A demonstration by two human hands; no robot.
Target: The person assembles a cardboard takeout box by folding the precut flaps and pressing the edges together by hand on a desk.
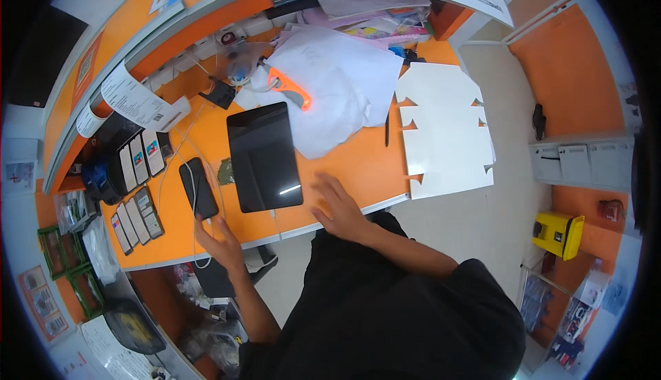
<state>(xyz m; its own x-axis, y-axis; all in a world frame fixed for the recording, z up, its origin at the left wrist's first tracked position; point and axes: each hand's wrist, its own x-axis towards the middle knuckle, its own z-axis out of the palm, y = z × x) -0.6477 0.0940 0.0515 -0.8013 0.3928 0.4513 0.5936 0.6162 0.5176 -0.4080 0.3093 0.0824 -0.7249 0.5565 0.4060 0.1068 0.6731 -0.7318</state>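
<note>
A black tablet (265,156) lies on the orange desk, its dark screen facing up and a white cable (277,223) at its lower edge. Just right of the tablet, my right hand (341,211) is open with its fingers spread, holding nothing. My left hand (222,244) is at the desk's front edge, fingers stretched apart, below a black phone (199,187). A white cable runs over that phone and down past the left fingers; whether they touch it, I cannot tell. A small dark green piece (226,171) sits between phone and tablet.
Crumpled white paper (323,84) and an orange-handled tool (289,89) lie behind the tablet. A notched white sheet (444,132) overhangs the desk's right end, with a dark pen (387,127) beside it. Several phones (138,222) stand in rows at left. A printed paper strip (141,98) hangs from the shelf.
</note>
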